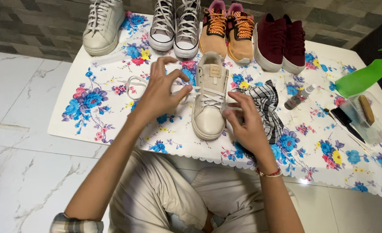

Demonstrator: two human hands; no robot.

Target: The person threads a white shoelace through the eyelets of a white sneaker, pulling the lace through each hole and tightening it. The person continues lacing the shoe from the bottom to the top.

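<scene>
Cream leather sneaker (209,101) with a tan heel tab lies toe toward the person on the flowered tablecloth (91,108), its white lace (135,82) partly threaded. Left hand (160,92) pinches one lace end beside the shoe; right hand (247,121) grips the other end, resting over a checked cloth (266,103).

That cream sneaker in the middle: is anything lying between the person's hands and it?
Nothing visible does. The left hand pinches the white lace at the side of the cream sneaker, and the right hand grips the lace end on the other side. The checked cloth lies beyond it.
</scene>
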